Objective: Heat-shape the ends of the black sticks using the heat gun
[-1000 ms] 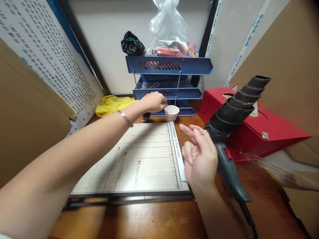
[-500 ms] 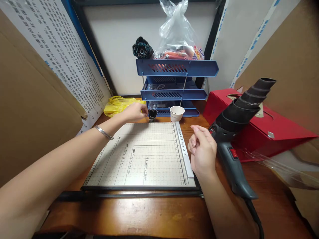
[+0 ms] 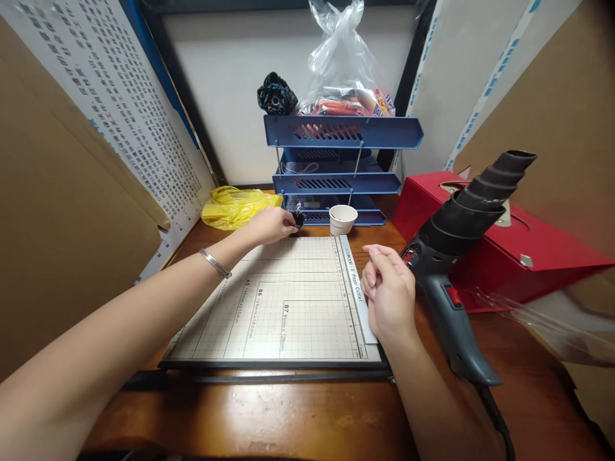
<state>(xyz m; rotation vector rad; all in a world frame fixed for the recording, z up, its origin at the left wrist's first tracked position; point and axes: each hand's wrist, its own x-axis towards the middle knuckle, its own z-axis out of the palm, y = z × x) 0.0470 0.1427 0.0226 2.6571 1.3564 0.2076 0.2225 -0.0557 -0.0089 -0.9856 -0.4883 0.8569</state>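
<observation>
Black bristle-like bunch (image 3: pixel 299 219), thin strands, on brown wooden tabletop (image 3: pixel 336 413) just beyond pale gridded cutter board (image 3: pixel 312 330). Immediately right of left hand (image 3: pixel 271 225); right hand (image 3: pixel 390 291) farther off. Long axis unclear. Left fingers (image 3: pixel 289 221) bent, right loosely curled; can't tell if holding anything.

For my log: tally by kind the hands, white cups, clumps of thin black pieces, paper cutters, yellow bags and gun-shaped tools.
Hands: 2 (left hand, right hand)
White cup: 1
Clump of thin black pieces: 1
Paper cutter: 1
Yellow bag: 1
Gun-shaped tool: 1
Total: 7
</observation>
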